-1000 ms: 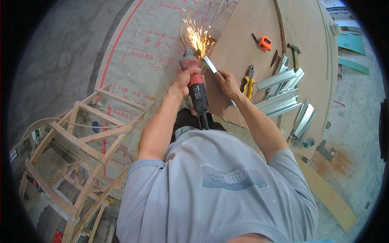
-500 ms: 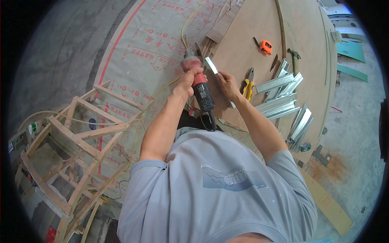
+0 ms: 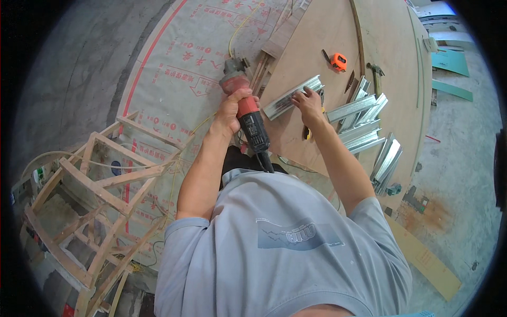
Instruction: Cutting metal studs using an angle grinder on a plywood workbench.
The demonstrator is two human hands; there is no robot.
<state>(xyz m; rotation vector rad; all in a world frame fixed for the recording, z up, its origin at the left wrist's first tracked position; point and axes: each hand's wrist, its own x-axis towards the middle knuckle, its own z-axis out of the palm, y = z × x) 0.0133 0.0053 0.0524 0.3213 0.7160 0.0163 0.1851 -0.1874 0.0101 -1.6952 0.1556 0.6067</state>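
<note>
My left hand (image 3: 231,112) is closed round the red front housing of an angle grinder (image 3: 251,127). Its black rear end points toward my body, and its head hangs over the sheeted floor past the board's left edge. A short galvanized metal channel (image 3: 282,105) lies slantwise at the near left of the wooden board. My right hand (image 3: 310,107) grips that channel from its right side, fingers curled onto it. Yellow-handled pliers (image 3: 307,133) lie partly hidden under my right hand and wrist. Several more cut channels (image 3: 353,110) are heaped just right of that hand.
The wooden board (image 3: 311,47) carries an orange tape measure (image 3: 338,62) and a hammer (image 3: 376,79) farther back. A wooden stepladder-like frame (image 3: 108,182) stands at left, with a hose across it. The grinder's yellow cord (image 3: 236,37) runs over the printed floor sheeting (image 3: 174,84).
The metal channel has turned and moved right onto the board, with my right hand now on top. The grinder has shifted slightly left, away from the channel.
</note>
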